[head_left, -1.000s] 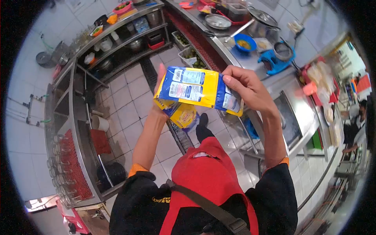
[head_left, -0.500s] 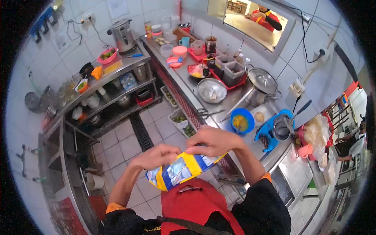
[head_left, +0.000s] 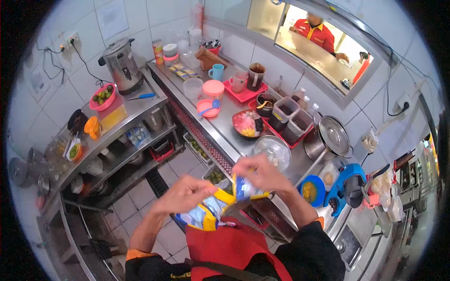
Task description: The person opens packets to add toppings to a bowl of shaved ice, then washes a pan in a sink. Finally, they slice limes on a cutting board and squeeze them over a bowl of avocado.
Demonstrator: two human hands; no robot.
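Note:
Blue-and-yellow sachets [head_left: 205, 214] hang from my left hand [head_left: 185, 195], pinched at their upper edge in front of the red apron [head_left: 234, 248]. My right hand [head_left: 265, 177] grips another blue-and-yellow sachet [head_left: 247, 189], held slightly higher and tilted. The two packets come close together or overlap at a yellow edge between my hands. Both hands are raised over the floor beside the steel counter [head_left: 220, 133]. Beyond my right hand lies a round metal lid [head_left: 273, 151], partly covered by it. A bowl with pink, yellow and black contents [head_left: 248, 125] stands just behind.
A steel pot [head_left: 330, 136], dark-filled containers [head_left: 284, 112] and a blue bowl [head_left: 311, 191] are on the right. Further back stand a blue mug [head_left: 216, 72] and pink tubs [head_left: 213, 90]. An urn [head_left: 119, 65] is at left. A person [head_left: 316, 32] shows through the hatch.
The packet strip, earlier stretched in one line, now bends or parts between my hands, the right piece lifted. My view has turned right and closer to the counter.

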